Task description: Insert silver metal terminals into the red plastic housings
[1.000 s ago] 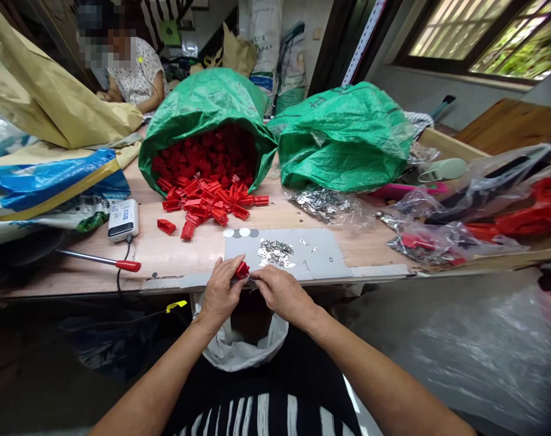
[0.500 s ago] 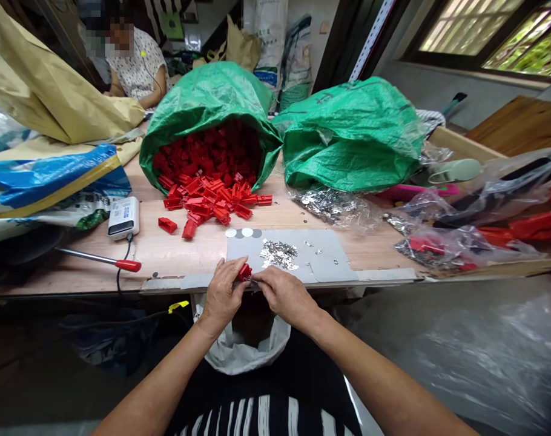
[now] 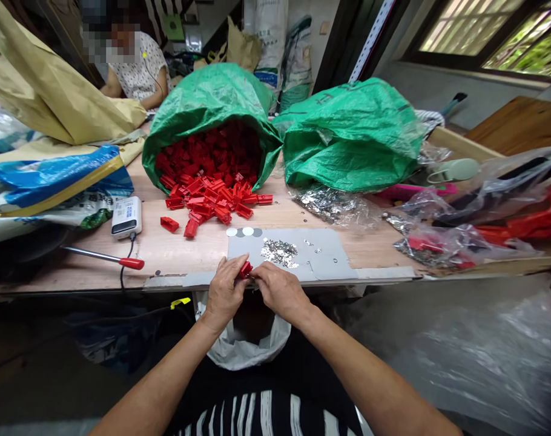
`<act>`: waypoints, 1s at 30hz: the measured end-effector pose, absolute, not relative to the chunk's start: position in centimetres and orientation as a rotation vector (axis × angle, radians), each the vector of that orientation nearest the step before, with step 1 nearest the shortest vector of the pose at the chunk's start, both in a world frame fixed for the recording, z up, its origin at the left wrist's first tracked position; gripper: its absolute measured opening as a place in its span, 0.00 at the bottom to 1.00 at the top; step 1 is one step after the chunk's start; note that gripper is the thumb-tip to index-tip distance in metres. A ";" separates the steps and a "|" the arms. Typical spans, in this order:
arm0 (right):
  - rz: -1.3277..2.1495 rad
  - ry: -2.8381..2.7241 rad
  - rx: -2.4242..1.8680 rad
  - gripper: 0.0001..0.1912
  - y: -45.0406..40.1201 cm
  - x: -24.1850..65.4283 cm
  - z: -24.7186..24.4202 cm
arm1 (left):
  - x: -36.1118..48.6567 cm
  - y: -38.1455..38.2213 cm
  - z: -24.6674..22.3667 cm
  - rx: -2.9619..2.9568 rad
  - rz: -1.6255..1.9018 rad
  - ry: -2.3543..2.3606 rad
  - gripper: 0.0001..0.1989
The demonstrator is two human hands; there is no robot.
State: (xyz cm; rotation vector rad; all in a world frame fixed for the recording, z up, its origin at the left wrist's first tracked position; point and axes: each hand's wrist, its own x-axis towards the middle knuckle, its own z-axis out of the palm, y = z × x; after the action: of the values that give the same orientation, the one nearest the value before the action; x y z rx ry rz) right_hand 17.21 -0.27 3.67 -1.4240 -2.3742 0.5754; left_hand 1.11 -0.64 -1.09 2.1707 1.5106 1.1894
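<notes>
My left hand (image 3: 226, 290) grips a small red plastic part (image 3: 245, 269) between thumb and fingers at the table's front edge. Close against its right side, my right hand (image 3: 280, 290) has thumb and fingertips pinched together; whatever they hold is too small to make out. Beyond the hands, a pile of small silvery metal pieces (image 3: 280, 252) lies on a grey mat (image 3: 325, 245). More red parts (image 3: 203, 200) spill onto the table from an open green sack (image 3: 212, 91).
A second green sack (image 3: 352, 139) stands right of the first. Below the hands hangs an open white bag (image 3: 248, 356). A red-handled tool (image 3: 131, 263) and a white device (image 3: 126, 217) with a cable lie left. Across the table sits a person (image 3: 143, 66).
My right hand has shifted slightly to the left and up beside the red part. The view has moved a little; my left hand still grips the same part.
</notes>
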 end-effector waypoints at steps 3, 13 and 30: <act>0.668 -2.281 -1.357 0.11 -0.2 18.0 3.5 | 1.2 -0.7 -1.0 2.156 1.189 1.509 0.24; 0.703 -2.197 -1.388 0.12 -1.1 19.2 3.6 | 1.3 -0.8 -1.0 2.140 1.205 1.519 0.24; 0.686 -2.245 -1.389 0.11 -0.5 18.9 3.3 | 1.3 -0.9 -1.1 2.155 1.192 1.509 0.24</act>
State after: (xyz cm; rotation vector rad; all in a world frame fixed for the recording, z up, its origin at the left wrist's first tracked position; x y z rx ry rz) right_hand 18.86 -0.52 3.27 -1.3887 -2.2449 0.6860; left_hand 1.32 -0.86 -1.06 2.1553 1.5089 1.1921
